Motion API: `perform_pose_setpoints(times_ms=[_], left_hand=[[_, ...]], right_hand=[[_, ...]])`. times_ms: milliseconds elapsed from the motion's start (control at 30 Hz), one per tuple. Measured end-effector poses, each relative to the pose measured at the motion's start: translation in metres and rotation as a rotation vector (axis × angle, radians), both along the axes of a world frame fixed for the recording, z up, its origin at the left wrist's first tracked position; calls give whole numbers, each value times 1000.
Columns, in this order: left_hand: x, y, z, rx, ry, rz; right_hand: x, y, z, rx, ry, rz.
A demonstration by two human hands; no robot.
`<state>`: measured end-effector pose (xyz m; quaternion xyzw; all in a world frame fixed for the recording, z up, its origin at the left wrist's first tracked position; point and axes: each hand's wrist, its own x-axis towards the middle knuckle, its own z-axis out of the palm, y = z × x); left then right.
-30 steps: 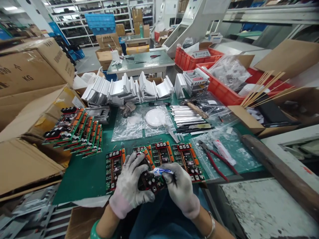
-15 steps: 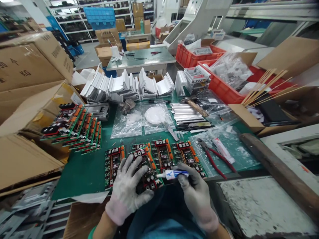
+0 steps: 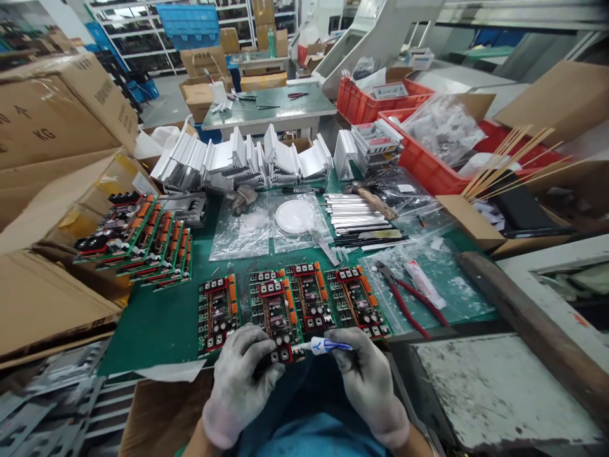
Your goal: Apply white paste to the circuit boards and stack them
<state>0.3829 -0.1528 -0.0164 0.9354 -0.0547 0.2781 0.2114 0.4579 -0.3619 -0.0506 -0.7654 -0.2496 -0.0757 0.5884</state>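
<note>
My right hand (image 3: pixel 368 381), in a whitish glove, holds a small white and blue glue tube (image 3: pixel 328 346). The tube lies nearly level, its thin nozzle pointing left at a pale connector near the bottom edge of a circuit board (image 3: pixel 277 314). At that board's lower left edge, my gloved left hand (image 3: pixel 245 381) grips with curled fingers; the thumb is near the bottom edge. This board overlaps another circuit board (image 3: pixel 257 277) behind it. More boards lie alongside: one circuit board (image 3: pixel 216 311) to the left, one circuit board (image 3: pixel 311 295) and another circuit board (image 3: pixel 359 298) to the right.
Red-handled cutters (image 3: pixel 412 304) and a white tube (image 3: pixel 425 284) lie on plastic at right. Stacked boards (image 3: pixel 147 244) lean at left. Behind are a white lid-like disc (image 3: pixel 295 217), metal strips (image 3: pixel 356 216), aluminium heat sinks (image 3: pixel 238 155) and a red crate (image 3: pixel 419 155).
My left hand has gone from spread over the board to curled at its lower left edge, uncovering the board's top. The tube's nozzle has shifted slightly down and left.
</note>
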Motion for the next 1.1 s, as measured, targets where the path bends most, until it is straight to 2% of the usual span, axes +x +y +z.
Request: perform_pose_setpoints(times_ms=[133, 300, 400, 467, 633, 867, 1000, 1100], left_hand=[[-2, 0, -3, -22, 5, 1], [-4, 1, -4, -36, 15, 1], [-5, 0, -3, -35, 26, 20], [-6, -2, -3, -30, 27, 41], [-9, -4, -6, -51, 33, 70], [-8, -4, -8, -80, 4, 37], [-11, -6, -3, -94, -58, 39], [-13, 5, 7, -119, -72, 145]], right_hand=[[2, -5, 4, -8, 30, 36], [5, -16, 15, -85, 512, 35], [3, -20, 21, 50, 737, -24], [0, -18, 26, 152, 809, -77], [-6, -8, 33, 268, 848, -163], [-5, -7, 37, 259, 878, -191], [-4, -15, 30, 290, 865, -169], [-3, -23, 17, 269, 852, -189]])
